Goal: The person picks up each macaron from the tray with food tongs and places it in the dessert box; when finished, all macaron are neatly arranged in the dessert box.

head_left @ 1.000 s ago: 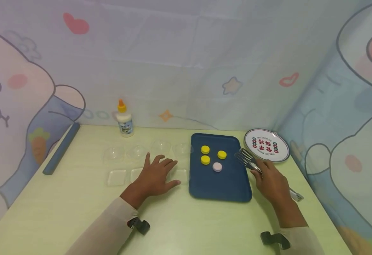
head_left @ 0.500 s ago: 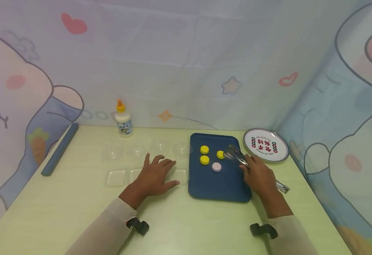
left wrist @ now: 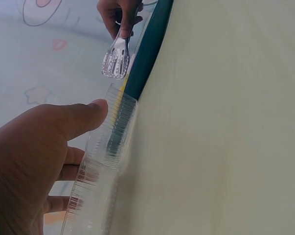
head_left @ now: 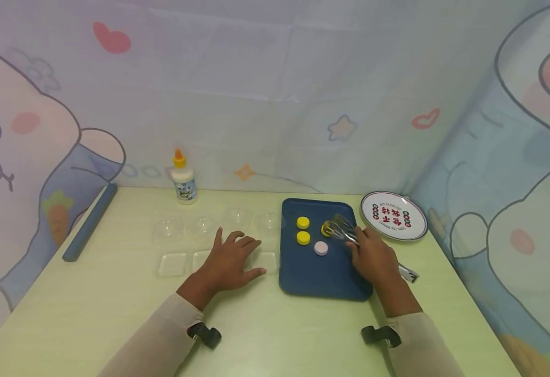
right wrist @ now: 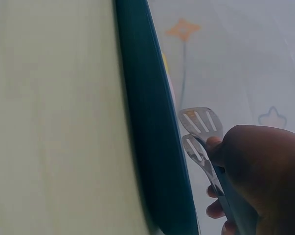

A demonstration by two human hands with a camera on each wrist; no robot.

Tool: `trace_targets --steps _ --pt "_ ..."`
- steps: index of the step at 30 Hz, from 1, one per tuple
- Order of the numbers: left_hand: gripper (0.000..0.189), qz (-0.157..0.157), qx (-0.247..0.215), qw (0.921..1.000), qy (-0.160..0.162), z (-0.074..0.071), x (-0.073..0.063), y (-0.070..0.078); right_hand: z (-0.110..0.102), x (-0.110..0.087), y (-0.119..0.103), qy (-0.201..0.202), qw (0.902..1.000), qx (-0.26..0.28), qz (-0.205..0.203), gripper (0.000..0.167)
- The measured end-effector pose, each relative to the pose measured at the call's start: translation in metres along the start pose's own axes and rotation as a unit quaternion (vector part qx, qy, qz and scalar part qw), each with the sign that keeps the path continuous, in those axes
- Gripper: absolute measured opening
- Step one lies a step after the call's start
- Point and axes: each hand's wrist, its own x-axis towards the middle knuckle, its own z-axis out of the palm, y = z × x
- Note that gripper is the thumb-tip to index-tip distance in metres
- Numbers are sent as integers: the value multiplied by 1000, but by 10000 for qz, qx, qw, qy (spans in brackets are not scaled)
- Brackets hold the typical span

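Note:
My right hand grips metal slotted tongs, whose two heads stand apart over the right side of the blue tray. In the head view the tong tips overlap a yellow macaron-like disc, partly hidden behind them. Two more yellow discs and a pale pink disc lie left of the tongs on the tray. My left hand rests with fingers spread over clear ribbed plastic packaging, covering part of it. Its thumb is right at the packaging's edge in the left wrist view.
Clear domes and square plastic compartments spread left of the tray. Behind them stands a glue bottle with an orange tip. A printed plate sits right of the tray; a blue-grey bar lies along the left edge.
My right hand has moved left with the tongs, from beside the tray's right edge to over the right-hand yellow disc. My left hand has stayed in place.

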Motion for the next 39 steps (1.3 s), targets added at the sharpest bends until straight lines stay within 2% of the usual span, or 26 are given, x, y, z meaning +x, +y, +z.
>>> trace_targets --steps 13,17,39 --pt "73 149 49 9998 153 -3 -1 1 3 1 -4 -361 9991 62 202 55" --pt "72 84 129 9998 128 -3 -1 -1 5 2 -4 -337 9992 86 196 54" --pt "69 -112 -130 9998 -25 0 -2 0 8 -1 -5 -124 9994 165 260 51"
